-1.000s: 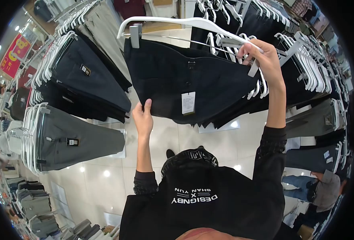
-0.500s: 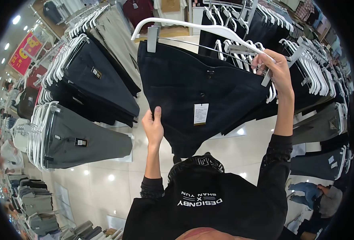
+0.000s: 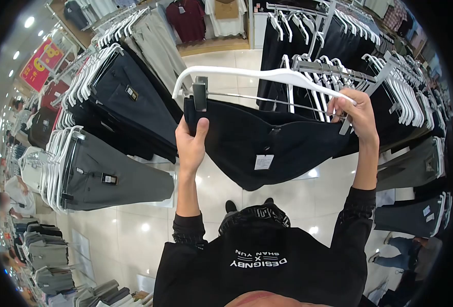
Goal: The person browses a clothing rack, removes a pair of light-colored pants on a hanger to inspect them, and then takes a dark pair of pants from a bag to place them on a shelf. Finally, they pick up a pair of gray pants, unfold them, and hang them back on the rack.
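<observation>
Black trousers (image 3: 247,135) hang from a white hanger (image 3: 272,75) in front of me, waistband up. A metal clip (image 3: 201,96) grips the left end of the waistband. My left hand (image 3: 190,148) is closed on the trousers' left edge just below that clip, thumb in front and fingers mostly hidden behind. At the other end, my right hand (image 3: 358,115) holds the hanger by its right tip, beside the second clip (image 3: 345,125). A white paper tag (image 3: 264,162) lies on the front of the trousers.
Grey trousers (image 3: 119,171) and dark trousers (image 3: 134,100) hang on racks at the left. More white hangers (image 3: 403,102) crowd the racks at the right. Folded clothes (image 3: 47,256) are stacked at lower left. A person in jeans (image 3: 398,250) is at lower right.
My left hand has moved up along the trousers' left edge, close to the clip. The hanger and trousers sit lower in view, and the cloth's lower part appears shorter and bunched up.
</observation>
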